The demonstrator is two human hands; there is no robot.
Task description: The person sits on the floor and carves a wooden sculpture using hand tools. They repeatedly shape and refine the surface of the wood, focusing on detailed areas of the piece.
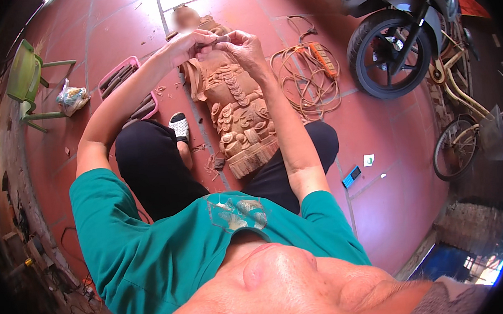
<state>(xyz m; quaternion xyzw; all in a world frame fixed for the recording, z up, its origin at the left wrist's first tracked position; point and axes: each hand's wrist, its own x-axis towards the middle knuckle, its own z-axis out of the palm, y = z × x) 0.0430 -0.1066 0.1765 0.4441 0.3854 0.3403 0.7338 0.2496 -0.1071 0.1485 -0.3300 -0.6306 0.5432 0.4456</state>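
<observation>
A carved wooden statue (239,108) lies on the floor between my legs, its base toward me and its head end away. Over its upper part my left hand (188,47) and my right hand (244,50) meet. The fingers of both are closed in a pinch on a small grey piece (223,39), too small to name. Its ends are hidden by my fingertips. Part of the statue's upper end is behind my hands and a blurred patch.
Left of the statue, a pink tray (154,108) holds several dark rod-like tools. Farther left are a plastic bag (72,98) and a green chair (26,77). To the right lie a coiled orange cord (293,89), a power strip (322,60) and a blue phone (352,177), near a motorbike wheel (389,54).
</observation>
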